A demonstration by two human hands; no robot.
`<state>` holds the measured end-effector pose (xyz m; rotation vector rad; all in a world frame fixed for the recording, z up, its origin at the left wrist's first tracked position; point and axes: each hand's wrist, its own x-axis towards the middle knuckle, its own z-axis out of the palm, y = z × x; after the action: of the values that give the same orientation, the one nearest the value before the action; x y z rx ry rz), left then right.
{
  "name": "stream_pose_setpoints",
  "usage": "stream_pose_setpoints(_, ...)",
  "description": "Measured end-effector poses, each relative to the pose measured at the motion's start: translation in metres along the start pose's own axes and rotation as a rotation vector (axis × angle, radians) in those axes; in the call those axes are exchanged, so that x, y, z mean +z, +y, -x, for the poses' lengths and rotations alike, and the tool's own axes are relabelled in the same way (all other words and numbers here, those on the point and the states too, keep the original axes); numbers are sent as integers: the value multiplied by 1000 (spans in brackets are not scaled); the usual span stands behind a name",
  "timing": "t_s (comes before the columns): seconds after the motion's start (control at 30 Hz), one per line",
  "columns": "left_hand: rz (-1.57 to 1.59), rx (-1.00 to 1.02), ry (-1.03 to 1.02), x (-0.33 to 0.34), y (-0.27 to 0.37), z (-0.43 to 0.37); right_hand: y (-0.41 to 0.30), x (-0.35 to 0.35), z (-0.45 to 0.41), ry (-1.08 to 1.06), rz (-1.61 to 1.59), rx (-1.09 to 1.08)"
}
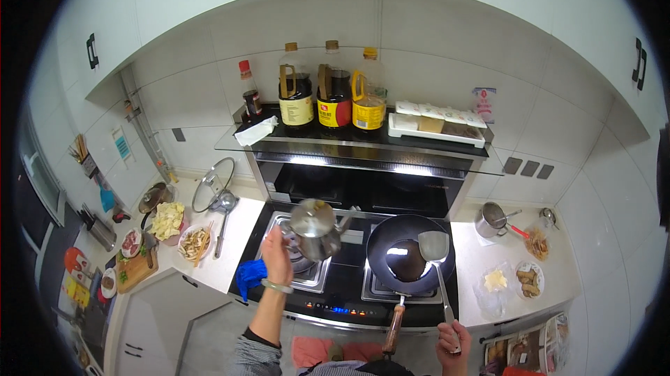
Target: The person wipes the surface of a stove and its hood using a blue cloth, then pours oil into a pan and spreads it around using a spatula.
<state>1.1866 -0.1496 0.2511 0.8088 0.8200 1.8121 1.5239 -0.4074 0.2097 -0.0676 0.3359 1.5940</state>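
Note:
My left hand is closed around the handle of a metal kettle, which is held above the left burner and slightly blurred. My right hand grips the handle of a metal spatula, whose blade is over the right side of a black wok. Dark, shiny liquid lies in the bottom of the wok, which sits on the right burner with its wooden handle pointing towards me. A blue cloth lies at the left edge of the cooktop.
Large sauce and oil bottles and a white seasoning rack stand on the shelf behind. On the left counter are a bowl of sliced mushrooms, cabbage, a glass lid and a cutting board. A metal pot stands right of the cooktop.

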Motion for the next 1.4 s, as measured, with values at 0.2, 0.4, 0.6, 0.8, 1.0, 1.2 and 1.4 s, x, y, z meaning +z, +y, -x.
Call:
stream_pose_setpoints(0.2, -33, 283, 116, 4, 98, -99, 8, -2, -15, 134, 219, -130)
stream_pose_setpoints(0.4, -58, 473, 222, -9, 126, -217, 31, 2, -21, 173, 187, -160)
stream_pose_setpoints(0.6, -54, 459, 253, -17, 103, -312, 41, -12, -17, 138, 174, -194)
stream_pose_setpoints(0.8, -136, 358, 206, -3, 62, -358, 51, -11, -7, 266, 215, -320)
stream_pose_setpoints(1.0, -857, 568, 220, -53, 73, -421, 52, -25, -12, 140, 234, -297)
stream_pose_setpoints(1.2, -816, 891, 256, -15, 53, -262, 49, -23, 0, 121, 200, -375)
stream_pose_setpoints(1.4, -799, -127, -685, -36, -44, 10, 17, -44, 2, 27, 65, -321)
